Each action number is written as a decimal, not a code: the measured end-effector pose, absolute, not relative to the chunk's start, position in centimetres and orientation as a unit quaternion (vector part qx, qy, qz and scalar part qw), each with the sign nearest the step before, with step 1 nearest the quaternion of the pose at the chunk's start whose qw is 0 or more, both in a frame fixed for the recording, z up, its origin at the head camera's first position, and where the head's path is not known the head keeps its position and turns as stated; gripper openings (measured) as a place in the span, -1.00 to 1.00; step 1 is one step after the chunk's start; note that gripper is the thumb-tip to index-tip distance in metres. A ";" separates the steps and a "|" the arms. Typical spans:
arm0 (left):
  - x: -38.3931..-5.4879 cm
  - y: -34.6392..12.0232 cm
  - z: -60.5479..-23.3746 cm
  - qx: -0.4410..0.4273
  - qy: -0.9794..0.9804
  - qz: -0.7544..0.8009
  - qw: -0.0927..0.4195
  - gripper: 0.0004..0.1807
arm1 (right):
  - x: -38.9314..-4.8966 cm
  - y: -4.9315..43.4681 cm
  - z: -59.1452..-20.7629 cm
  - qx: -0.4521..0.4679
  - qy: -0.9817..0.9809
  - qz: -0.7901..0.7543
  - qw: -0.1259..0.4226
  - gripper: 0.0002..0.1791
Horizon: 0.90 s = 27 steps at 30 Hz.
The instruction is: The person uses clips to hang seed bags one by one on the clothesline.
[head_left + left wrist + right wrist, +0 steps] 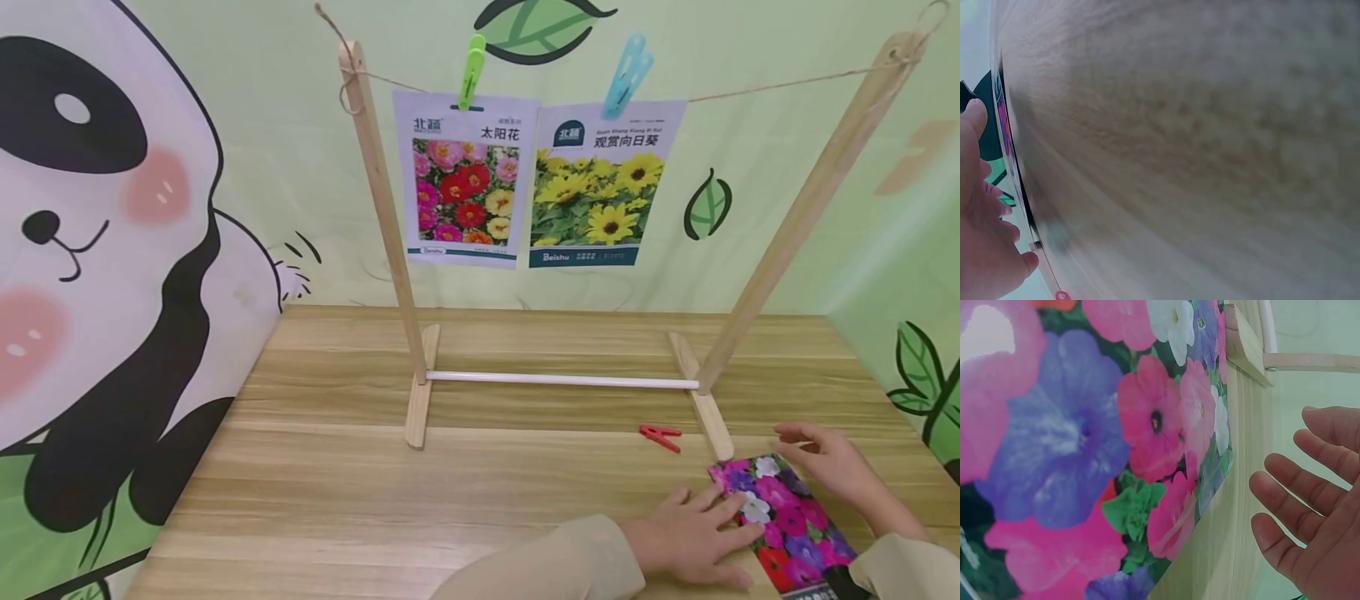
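Note:
A flower seed packet (pixel 795 517) printed with pink, purple, red and white blooms lies on the table at the lower right of the head view. My left hand (pixel 693 537) is at its left edge, fingers spread and fingertips over the printed picture. Beside the packet's upper right corner is my right hand (pixel 828 462), its fingers loosely bent with nothing in them. The right wrist view shows the packet's blooms (pixel 1079 431) close up and the right hand (pixel 1322 506) apart from them. A red clothespin (pixel 660 437) lies left of the rack's right foot.
A wooden rack (pixel 390 225) with a white crossbar (pixel 562 380) stands on the table (pixel 337 500). From its string hang two seed packets: one (pixel 468 192) under a green clothespin (pixel 472 73), another (pixel 600 200) under a blue clothespin (pixel 628 77). A panda mural (pixel 187 158) covers the left.

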State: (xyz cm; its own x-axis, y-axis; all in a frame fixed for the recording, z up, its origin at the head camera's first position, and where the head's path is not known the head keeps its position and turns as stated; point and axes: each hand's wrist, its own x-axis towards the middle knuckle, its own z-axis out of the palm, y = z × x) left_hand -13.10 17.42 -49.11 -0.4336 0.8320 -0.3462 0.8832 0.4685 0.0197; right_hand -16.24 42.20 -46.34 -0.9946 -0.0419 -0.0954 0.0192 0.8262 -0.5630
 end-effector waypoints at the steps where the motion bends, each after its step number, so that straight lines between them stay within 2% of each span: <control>1: -13.1 17.5 -49.1 0.507 0.844 -0.085 0.155 -0.28 | -16.2 42.2 -46.3 -0.005 0.954 -0.295 0.053 -0.56; 20: -12.9 17.6 -50.0 0.487 0.849 -0.134 0.153 -0.30 | -16.2 42.3 -46.1 0.001 0.954 -0.294 0.061 -0.56; 27: -13.0 17.1 -50.2 0.496 0.846 -0.140 0.135 -0.29 | -16.1 42.3 -46.1 -0.001 0.953 -0.297 0.060 -0.55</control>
